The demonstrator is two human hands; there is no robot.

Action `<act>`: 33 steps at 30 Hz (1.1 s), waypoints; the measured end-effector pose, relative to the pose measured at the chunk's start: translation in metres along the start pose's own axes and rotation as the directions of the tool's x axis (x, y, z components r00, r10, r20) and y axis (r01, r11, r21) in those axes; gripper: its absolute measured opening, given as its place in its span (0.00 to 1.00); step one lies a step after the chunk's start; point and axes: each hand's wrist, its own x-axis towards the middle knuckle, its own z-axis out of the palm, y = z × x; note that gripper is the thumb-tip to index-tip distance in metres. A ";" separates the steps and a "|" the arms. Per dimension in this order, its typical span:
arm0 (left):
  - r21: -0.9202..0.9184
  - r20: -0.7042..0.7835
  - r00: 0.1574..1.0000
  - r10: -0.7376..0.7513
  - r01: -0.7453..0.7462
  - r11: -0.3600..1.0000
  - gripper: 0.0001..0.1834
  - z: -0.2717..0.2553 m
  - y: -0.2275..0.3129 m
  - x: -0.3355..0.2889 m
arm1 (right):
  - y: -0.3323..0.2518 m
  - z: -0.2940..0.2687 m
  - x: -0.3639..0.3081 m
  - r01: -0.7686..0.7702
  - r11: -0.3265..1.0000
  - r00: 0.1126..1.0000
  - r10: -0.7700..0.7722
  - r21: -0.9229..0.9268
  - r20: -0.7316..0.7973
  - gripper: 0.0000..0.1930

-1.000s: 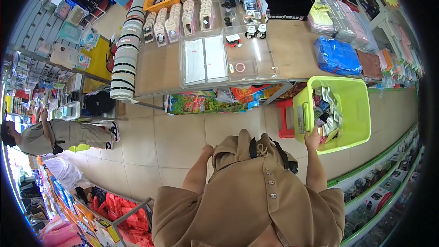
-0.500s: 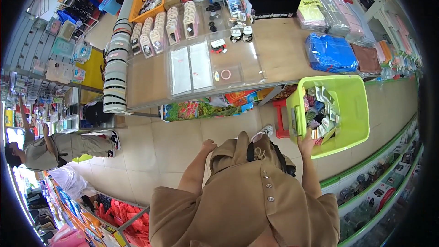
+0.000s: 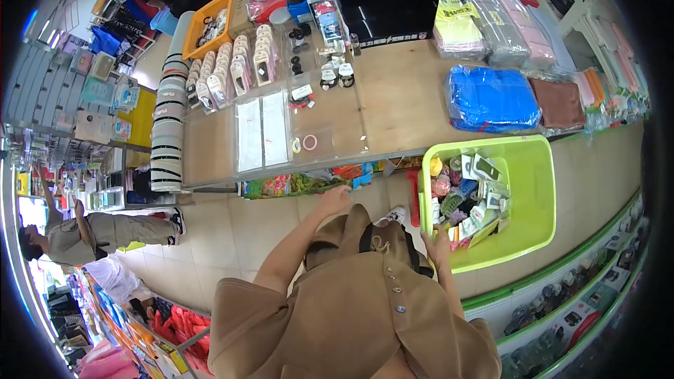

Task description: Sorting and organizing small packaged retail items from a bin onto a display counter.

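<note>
My right hand (image 3: 438,244) grips the near left rim of a lime-green plastic bin (image 3: 531,200) on the right. Its fingers are wrapped over the edge. Inside, toward the left, lie several small packaged goods (image 3: 484,212), some in white cards or boxes, with pink, purple and yellow items among them. In front of my body my left hand (image 3: 335,200) is raised near the table's front edge. Nothing shows in it, and its fingers are loosely bent and apart from the table and the bin.
A wooden display table (image 3: 400,98) spans the front, bearing carded accessories (image 3: 239,74), an orange basket (image 3: 193,36) and a blue wrapped bundle (image 3: 491,98). A red stool (image 3: 414,198) stands beside the bin. Green-edged shelves (image 3: 554,309) run along the right. Another person (image 3: 112,228) stands at left.
My left hand has risen forward and to the right. In the picture, the bin and my right hand sit slightly lower and farther left, and the view has shifted; the right hand keeps its grip.
</note>
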 end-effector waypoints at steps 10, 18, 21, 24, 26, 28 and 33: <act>-0.233 -0.044 0.998 0.036 -0.045 0.971 0.20 -0.085 0.090 0.028 | -0.117 -0.021 0.150 0.338 0.937 0.907 -0.301 0.085 -0.296 0.15; -0.368 -0.267 0.963 0.044 -0.144 0.919 0.16 -0.167 0.082 0.104 | -0.172 0.043 0.270 0.420 0.906 0.891 -0.399 0.056 -0.218 0.22; -0.383 -0.410 0.910 0.057 -0.228 0.895 0.16 -0.195 0.066 0.156 | -0.184 0.071 0.310 0.342 0.939 0.919 -0.343 -0.042 -0.192 0.25; -0.354 -0.537 0.829 0.157 -0.390 0.850 0.21 -0.225 0.076 0.211 | -0.187 0.093 0.356 0.333 0.938 0.882 -0.348 -0.100 -0.317 0.26; -0.311 -0.575 0.806 0.140 -0.374 0.873 0.22 -0.241 0.080 0.248 | -0.187 0.106 0.371 0.271 0.948 0.885 -0.313 -0.164 -0.344 0.27; -0.268 -0.606 0.786 0.121 -0.345 0.899 0.23 -0.253 0.075 0.287 | -0.187 0.121 0.374 0.243 0.933 0.890 -0.324 -0.265 -0.322 0.27; -0.058 -0.612 0.775 0.156 -0.240 0.969 0.34 -0.270 0.076 0.367 | -0.184 0.128 0.375 0.135 0.867 0.914 -0.296 -0.480 -0.277 0.27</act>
